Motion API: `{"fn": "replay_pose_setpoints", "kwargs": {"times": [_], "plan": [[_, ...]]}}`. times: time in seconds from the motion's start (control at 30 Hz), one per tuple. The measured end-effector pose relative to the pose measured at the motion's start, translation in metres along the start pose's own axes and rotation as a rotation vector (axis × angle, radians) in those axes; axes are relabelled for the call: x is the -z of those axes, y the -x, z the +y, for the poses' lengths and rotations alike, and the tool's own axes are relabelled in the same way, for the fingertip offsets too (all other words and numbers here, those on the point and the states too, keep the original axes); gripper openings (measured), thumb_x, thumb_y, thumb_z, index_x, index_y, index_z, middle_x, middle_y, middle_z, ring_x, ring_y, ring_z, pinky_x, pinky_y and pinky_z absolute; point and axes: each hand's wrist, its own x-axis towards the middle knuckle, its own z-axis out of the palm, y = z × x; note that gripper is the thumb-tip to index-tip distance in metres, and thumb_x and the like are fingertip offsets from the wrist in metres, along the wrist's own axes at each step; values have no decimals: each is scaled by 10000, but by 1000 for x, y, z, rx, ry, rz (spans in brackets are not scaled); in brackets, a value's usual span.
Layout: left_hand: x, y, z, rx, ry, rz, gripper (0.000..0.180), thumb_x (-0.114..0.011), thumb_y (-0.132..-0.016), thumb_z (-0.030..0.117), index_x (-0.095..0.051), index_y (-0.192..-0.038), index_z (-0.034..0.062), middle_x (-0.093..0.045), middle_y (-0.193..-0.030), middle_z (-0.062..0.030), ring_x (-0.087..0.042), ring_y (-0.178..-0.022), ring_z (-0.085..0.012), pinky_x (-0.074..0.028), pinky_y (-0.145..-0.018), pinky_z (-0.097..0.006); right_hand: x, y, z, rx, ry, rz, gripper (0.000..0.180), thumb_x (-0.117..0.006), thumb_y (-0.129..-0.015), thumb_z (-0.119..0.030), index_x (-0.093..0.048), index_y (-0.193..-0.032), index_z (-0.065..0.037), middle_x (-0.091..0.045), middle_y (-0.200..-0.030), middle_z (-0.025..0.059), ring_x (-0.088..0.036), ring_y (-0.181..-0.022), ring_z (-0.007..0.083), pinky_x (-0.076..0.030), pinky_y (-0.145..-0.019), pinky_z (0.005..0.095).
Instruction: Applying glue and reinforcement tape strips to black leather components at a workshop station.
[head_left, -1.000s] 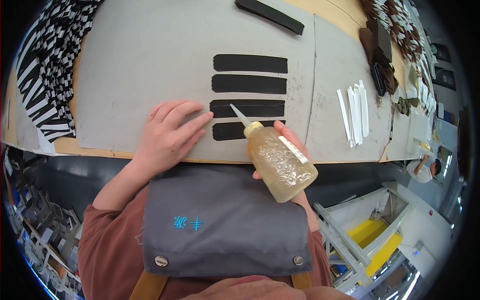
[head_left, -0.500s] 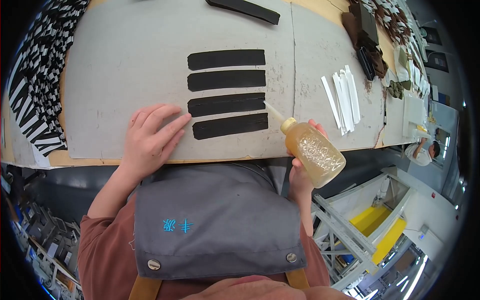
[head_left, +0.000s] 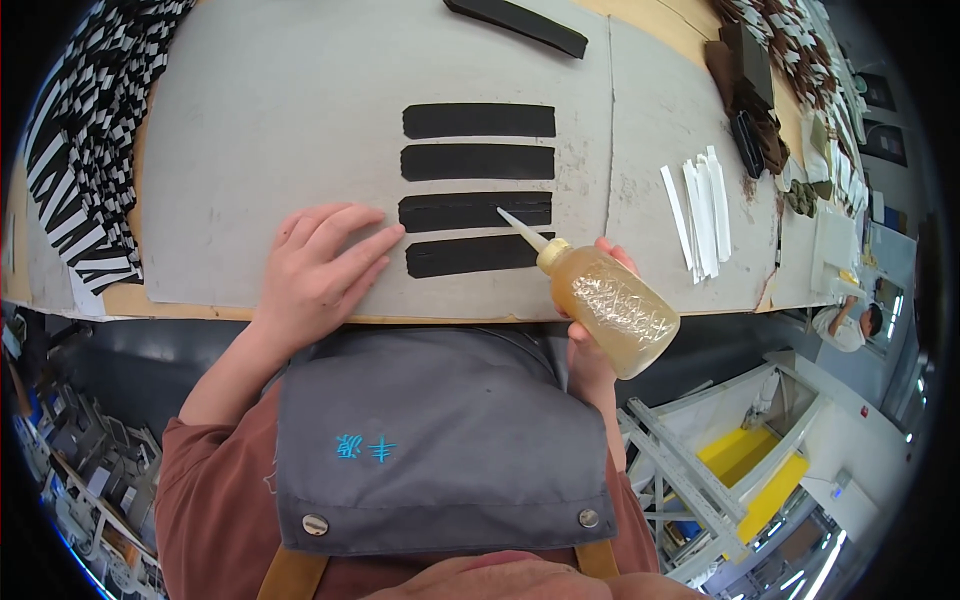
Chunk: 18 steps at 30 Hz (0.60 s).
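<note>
Several black fabric strips lie in a column on the grey board (head_left: pixel 270 130). The third strip from the top (head_left: pixel 450 212) has a thin line along its length. My right hand (head_left: pixel 590 358) is closed around a squeeze bottle of amber liquid (head_left: pixel 618 310), tilted with its pale pointed nozzle at that strip's surface, right of its middle. The bottle partly covers the right end of the lowest strip (head_left: pixel 460 258). My left hand (head_left: pixel 325 262) rests on the board with fingers stretched out, its index fingertip at the third strip's left end.
A thicker black piece (head_left: pixel 520 27) lies at the far edge. White strips (head_left: pixel 706 215) are on the right, with brown and dark pieces (head_left: pixel 745 75) beyond. Black-and-white pieces (head_left: pixel 85 150) heap up on the left. A person (head_left: pixel 848 322) is farther off at right.
The nozzle has moved left along the third strip, from its right end toward the middle. The left hand stays at the strip's left end. The whole view has shifted slightly.
</note>
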Motion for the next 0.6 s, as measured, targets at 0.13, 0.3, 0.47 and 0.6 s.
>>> {"fn": "replay_pose_setpoints", "kwargs": {"times": [0.13, 0.3, 0.47, 0.6], "plan": [[1, 1, 0, 0, 18, -2, 331, -763, -858, 122, -763, -1185, 169, -660, -1203, -7, -625, -1115, -219, -461, -943, -375, -15, 0, 2, -35, -91, -87, 1144, -976, -649, -497, -424, -1518, 2, -517, -1509, 159, -552, -1352, 263, -488, -1119, 385], [0, 3, -1, -5, 33, -10, 364, -769, -837, 108, -768, -1197, 168, -660, -1215, -18, -630, -1104, -238, -470, -938, -383, -35, -4, 8, 22, -148, -146, 1153, -1024, -597, -435, -458, -1499, 7, -551, -1477, 148, -586, -1311, 240, -494, -1109, 367], [0, 4, -3, -14, 27, -7, 374, -771, -829, 120, -764, -1199, 169, -654, -1226, -22, -625, -1118, -242, -465, -958, -396, -46, -13, 3, 159, -18, -374, 1081, -1052, -574, -264, -513, -1468, 16, -583, -1449, 144, -592, -1302, 217, -509, -1089, 349], [-2, 3, -3, -19, 39, -11, 370, -768, -832, 121, -761, -1199, 166, -654, -1229, -25, -623, -1127, -245, -461, -966, -402, -49, -14, -9, 48, -29, -450, 1005, -1031, -605, -143, -530, -1463, 7, -598, -1449, 155, -604, -1303, 226, -508, -1095, 350]]}}
